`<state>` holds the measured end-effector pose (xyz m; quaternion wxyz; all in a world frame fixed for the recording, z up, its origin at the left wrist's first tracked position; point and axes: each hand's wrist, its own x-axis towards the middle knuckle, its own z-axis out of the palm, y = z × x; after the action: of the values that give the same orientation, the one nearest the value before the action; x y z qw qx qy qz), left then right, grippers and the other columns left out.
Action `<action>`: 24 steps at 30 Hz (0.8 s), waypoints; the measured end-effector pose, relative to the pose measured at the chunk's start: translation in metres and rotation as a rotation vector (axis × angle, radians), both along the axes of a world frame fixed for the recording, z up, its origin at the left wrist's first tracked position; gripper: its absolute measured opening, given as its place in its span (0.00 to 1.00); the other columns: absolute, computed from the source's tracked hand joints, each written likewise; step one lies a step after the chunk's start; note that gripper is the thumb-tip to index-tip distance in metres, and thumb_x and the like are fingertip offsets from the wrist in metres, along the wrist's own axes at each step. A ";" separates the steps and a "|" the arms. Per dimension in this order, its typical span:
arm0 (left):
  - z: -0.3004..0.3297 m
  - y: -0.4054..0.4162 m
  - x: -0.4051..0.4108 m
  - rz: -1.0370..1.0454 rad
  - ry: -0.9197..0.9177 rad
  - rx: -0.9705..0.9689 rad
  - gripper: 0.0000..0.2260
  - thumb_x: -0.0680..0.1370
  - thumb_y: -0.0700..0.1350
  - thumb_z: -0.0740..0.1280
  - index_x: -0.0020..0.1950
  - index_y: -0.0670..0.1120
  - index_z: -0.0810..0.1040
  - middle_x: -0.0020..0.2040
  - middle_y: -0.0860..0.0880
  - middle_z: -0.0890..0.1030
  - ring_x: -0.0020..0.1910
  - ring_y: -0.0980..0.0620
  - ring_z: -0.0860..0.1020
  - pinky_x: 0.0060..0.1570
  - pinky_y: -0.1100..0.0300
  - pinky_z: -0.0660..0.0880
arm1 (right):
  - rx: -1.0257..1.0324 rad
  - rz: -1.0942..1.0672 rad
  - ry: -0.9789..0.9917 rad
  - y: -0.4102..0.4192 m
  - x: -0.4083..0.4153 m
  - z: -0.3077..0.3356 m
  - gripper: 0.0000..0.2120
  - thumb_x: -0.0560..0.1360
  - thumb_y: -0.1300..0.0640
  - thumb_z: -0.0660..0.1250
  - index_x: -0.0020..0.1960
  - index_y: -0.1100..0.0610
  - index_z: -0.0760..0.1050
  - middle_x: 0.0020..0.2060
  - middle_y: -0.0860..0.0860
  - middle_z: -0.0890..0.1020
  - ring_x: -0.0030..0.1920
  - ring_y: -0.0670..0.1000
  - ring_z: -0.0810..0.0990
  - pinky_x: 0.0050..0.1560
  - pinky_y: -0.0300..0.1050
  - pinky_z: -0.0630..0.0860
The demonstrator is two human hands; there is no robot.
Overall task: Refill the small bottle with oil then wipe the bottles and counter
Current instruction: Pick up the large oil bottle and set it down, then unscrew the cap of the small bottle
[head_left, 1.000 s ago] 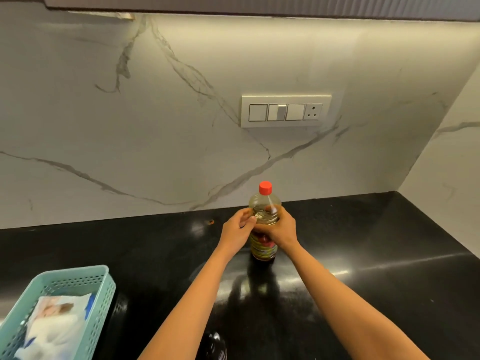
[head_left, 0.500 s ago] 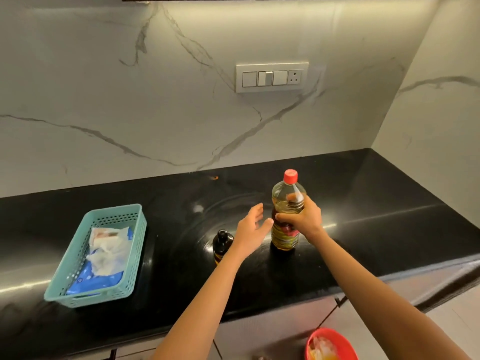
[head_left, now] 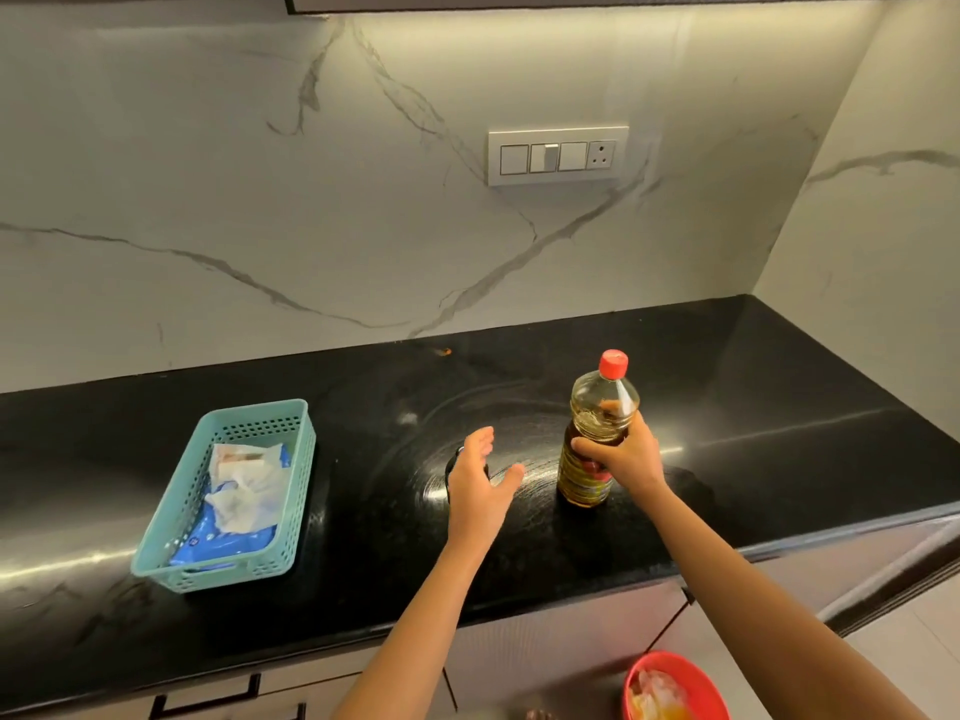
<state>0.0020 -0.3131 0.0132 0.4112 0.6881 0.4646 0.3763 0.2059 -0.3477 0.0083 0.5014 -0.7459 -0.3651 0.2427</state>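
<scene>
"Two hands are reaching over the black counter (head_left: 779, 407). What is each one doing?"

"Her right hand (head_left: 626, 454) is gripping the upright oil bottle (head_left: 597, 433); her left hand (head_left: 480, 485) is hovering open, hiding the small dark bottle (head_left: 453, 459)."

A single head-worn wide-angle view looks forward and down from in front of the black worktop (head_left: 779, 407), standing off it at arm's reach. It faces the marble back wall, whose switch plate (head_left: 557, 156) sits above and behind the worktop.
</scene>
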 end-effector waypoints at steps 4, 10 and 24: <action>0.001 -0.002 -0.021 0.172 -0.078 0.050 0.33 0.67 0.43 0.77 0.69 0.44 0.66 0.65 0.48 0.71 0.61 0.56 0.69 0.61 0.63 0.66 | -0.003 -0.206 0.073 -0.010 -0.025 -0.007 0.42 0.60 0.53 0.80 0.68 0.58 0.64 0.64 0.56 0.73 0.65 0.56 0.71 0.63 0.54 0.70; -0.030 0.012 -0.063 0.132 0.060 -0.101 0.43 0.62 0.47 0.80 0.71 0.47 0.62 0.69 0.48 0.67 0.67 0.53 0.66 0.67 0.55 0.64 | 0.055 -0.293 -0.073 -0.038 -0.110 -0.029 0.31 0.65 0.60 0.76 0.63 0.63 0.66 0.59 0.58 0.69 0.61 0.57 0.65 0.61 0.50 0.67; -0.057 0.028 -0.052 0.019 0.067 -0.233 0.30 0.62 0.43 0.79 0.61 0.49 0.72 0.53 0.54 0.80 0.54 0.55 0.79 0.58 0.58 0.75 | -0.311 0.711 -0.538 0.058 -0.125 0.016 0.33 0.68 0.48 0.73 0.69 0.54 0.65 0.63 0.53 0.70 0.66 0.54 0.64 0.62 0.47 0.66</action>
<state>-0.0497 -0.2855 -0.0443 0.4691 0.6432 0.5252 0.3007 0.0804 -0.2896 0.0247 0.1570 -0.6773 -0.6741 0.2493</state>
